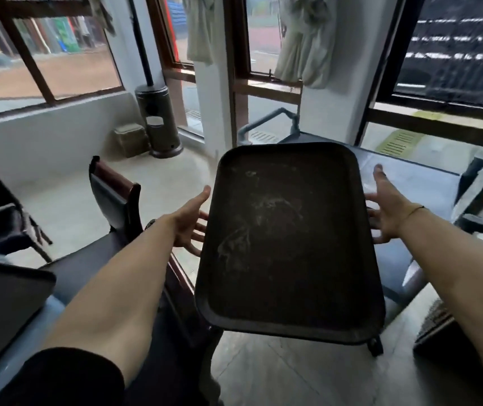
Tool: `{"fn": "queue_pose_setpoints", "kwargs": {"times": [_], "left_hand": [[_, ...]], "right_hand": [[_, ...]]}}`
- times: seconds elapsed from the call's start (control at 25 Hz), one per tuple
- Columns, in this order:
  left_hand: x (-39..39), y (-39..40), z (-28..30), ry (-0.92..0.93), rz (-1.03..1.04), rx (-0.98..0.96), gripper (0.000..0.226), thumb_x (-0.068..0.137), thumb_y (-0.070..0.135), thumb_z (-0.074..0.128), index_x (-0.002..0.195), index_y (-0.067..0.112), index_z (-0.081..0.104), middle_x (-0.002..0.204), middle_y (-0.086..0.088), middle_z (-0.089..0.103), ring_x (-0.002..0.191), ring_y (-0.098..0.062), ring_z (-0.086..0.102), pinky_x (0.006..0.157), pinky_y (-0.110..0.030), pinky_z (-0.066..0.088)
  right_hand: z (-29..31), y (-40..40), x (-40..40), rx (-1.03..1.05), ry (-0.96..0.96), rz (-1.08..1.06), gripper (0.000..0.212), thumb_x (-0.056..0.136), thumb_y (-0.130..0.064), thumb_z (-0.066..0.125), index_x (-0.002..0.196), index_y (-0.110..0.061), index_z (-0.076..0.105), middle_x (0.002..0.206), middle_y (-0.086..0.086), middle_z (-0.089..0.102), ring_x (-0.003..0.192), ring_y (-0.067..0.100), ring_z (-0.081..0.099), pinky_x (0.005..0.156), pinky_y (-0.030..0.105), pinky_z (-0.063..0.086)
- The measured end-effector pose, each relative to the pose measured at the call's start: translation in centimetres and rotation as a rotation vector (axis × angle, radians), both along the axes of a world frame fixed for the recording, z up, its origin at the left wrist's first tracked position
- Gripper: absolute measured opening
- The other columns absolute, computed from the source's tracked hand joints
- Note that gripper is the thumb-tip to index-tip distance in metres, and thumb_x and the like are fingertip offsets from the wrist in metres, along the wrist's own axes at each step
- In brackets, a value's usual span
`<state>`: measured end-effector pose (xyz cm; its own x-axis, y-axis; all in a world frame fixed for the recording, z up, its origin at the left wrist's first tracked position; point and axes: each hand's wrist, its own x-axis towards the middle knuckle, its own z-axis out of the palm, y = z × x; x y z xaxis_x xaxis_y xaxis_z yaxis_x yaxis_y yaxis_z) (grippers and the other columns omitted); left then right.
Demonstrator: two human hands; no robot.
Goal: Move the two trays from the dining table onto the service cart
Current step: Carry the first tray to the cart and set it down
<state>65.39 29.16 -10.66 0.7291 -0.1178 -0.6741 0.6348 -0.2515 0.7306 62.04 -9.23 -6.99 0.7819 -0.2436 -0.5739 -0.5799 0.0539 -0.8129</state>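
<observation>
Step in hand: transfer of the first tray (287, 244) to the service cart (427, 183). The tray is carried level, its far end over the cart's near-left edge. The left hand (190, 221) and right hand (386, 212) support its long sides, each grip spread, fingers (198, 230) under the rim. The tray is empty. A second tray (3, 306) remains on the counter (29, 332), left of the carried tray. Next: advance over the cart top, lower flat.

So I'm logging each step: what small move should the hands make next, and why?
Probably close both hands on the tray's long edges: the left hand and right hand sit open beside it, and it lies partly over the cart, its near end overhanging.
</observation>
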Motion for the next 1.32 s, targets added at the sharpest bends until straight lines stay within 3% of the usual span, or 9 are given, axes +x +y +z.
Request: {"fn": "queue_pose_setpoints", "kwargs": {"times": [0.4, 0.48, 0.56, 0.76, 0.92, 1.04, 1.2, 1.32], "left_hand": [[13.8, -5.6, -1.3, 0.013, -0.134, -0.007, 0.100, 0.075, 0.091, 0.034, 0.133, 0.011, 0.049, 0.132, -0.019, 0.055, 0.120, -0.040, 0.053, 0.091, -0.062, 0.048], [16.8, -7.3, -1.8, 0.010, -0.148, 0.001, 0.100, 0.075, 0.090, 0.034, 0.133, 0.011, 0.049, 0.130, -0.019, 0.055, 0.120, -0.039, 0.054, 0.088, -0.061, 0.049], [19.5, -9.0, -2.1, 0.002, -0.149, 0.007, 0.099, 0.075, 0.090, 0.033, 0.133, 0.011, 0.048, 0.128, -0.017, 0.056, 0.118, -0.039, 0.054, 0.084, -0.059, 0.050], [27.9, -13.7, -1.2, -0.013, -0.148, 0.026, 0.097, 0.073, 0.091, 0.034, 0.128, 0.014, 0.050, 0.121, -0.015, 0.058, 0.113, -0.038, 0.056, 0.086, -0.060, 0.048], [33.9, -17.6, -0.1, -0.033, -0.111, 0.044, 0.097, 0.077, 0.089, 0.032, 0.131, 0.011, 0.053, 0.130, -0.017, 0.057, 0.118, -0.037, 0.055, 0.099, -0.063, 0.043], [36.8, -20.4, 0.1, -0.026, -0.084, 0.073, 0.094, 0.080, 0.086, 0.031, 0.135, 0.012, 0.048, 0.135, -0.017, 0.053, 0.124, -0.039, 0.050, 0.100, -0.064, 0.040], [40.6, -23.0, -0.1, -0.032, -0.100, 0.075, 0.092, 0.081, 0.086, 0.031, 0.130, 0.010, 0.050, 0.123, -0.016, 0.055, 0.125, -0.040, 0.050, 0.105, -0.066, 0.037], [43.7, -24.0, -0.6, -0.039, -0.134, 0.077, 0.094, 0.079, 0.088, 0.032, 0.129, 0.011, 0.053, 0.118, -0.014, 0.059, 0.117, -0.036, 0.055, 0.096, -0.060, 0.046]], "right_hand": [[-2.0, -4.6, 8.0, -0.016, -0.008, -0.181, 0.093, 0.067, -0.094, 0.030, 0.123, -0.024, 0.056, 0.115, 0.008, 0.058, 0.111, 0.033, 0.053, 0.097, 0.056, 0.039], [-2.1, -6.0, 10.6, 0.005, -0.018, -0.199, 0.093, 0.066, -0.094, 0.032, 0.123, -0.025, 0.056, 0.117, 0.008, 0.057, 0.104, 0.034, 0.055, 0.085, 0.052, 0.047], [-2.0, -7.4, 13.5, 0.011, -0.030, -0.205, 0.092, 0.067, -0.094, 0.031, 0.123, -0.025, 0.055, 0.117, 0.007, 0.057, 0.098, 0.032, 0.054, 0.070, 0.045, 0.046], [-1.8, -11.9, 20.9, 0.015, -0.004, -0.183, 0.093, 0.075, -0.089, 0.025, 0.137, -0.024, 0.048, 0.137, 0.009, 0.048, 0.125, 0.037, 0.042, 0.098, 0.059, 0.032], [-1.2, -15.9, 26.1, 0.050, -0.011, -0.182, 0.090, 0.078, -0.087, 0.026, 0.137, -0.023, 0.048, 0.139, 0.010, 0.049, 0.125, 0.035, 0.044, 0.103, 0.059, 0.032], [-1.1, -18.4, 29.0, 0.072, -0.015, -0.193, 0.090, 0.077, -0.088, 0.027, 0.136, -0.023, 0.050, 0.135, 0.010, 0.051, 0.122, 0.035, 0.046, 0.102, 0.059, 0.033], [-1.4, -20.5, 31.7, 0.083, -0.016, -0.218, 0.091, 0.076, -0.088, 0.027, 0.136, -0.024, 0.049, 0.137, 0.010, 0.049, 0.125, 0.036, 0.044, 0.104, 0.060, 0.032], [-1.7, -21.3, 33.5, 0.078, -0.016, -0.238, 0.090, 0.076, -0.088, 0.028, 0.137, -0.024, 0.048, 0.138, 0.010, 0.048, 0.126, 0.037, 0.043, 0.104, 0.060, 0.032]]}}
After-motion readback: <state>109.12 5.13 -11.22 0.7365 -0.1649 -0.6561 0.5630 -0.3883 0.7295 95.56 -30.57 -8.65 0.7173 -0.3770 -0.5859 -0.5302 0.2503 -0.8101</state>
